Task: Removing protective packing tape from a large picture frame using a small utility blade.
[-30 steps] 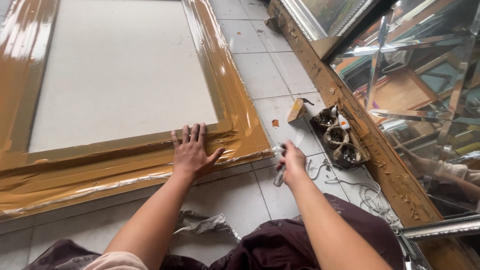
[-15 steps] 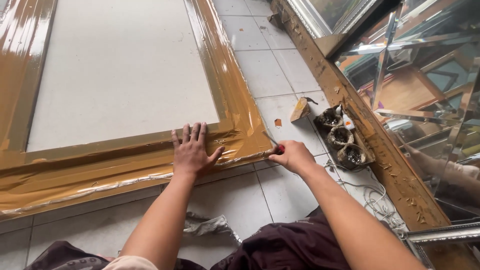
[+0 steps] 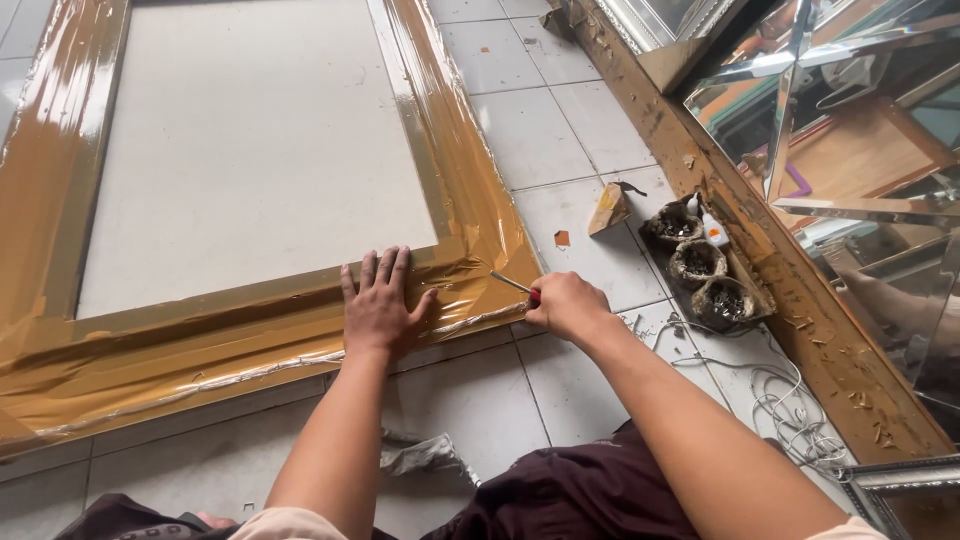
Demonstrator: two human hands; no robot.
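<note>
pressing the left hand [image 3: 378, 305] flat and open on a large brown plastic-wrapped picture frame [image 3: 455, 190] lying on the tiled floor [image 3: 560, 120]; clenching a red-handled screwdriver [image 3: 514, 286] in the right hand [image 3: 566, 304], tip touching the frame's corner. likely stiff, heavy, slippery under the film; gripping best by the outer edges.

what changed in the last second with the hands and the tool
The right hand swung left from over the floor tiles to the frame's corner; the screwdriver in its grip, which pointed down at the tiles, now aims its tip at the plastic-wrapped frame. The left hand stayed flat on the frame. The three small bowls stayed put.
</note>
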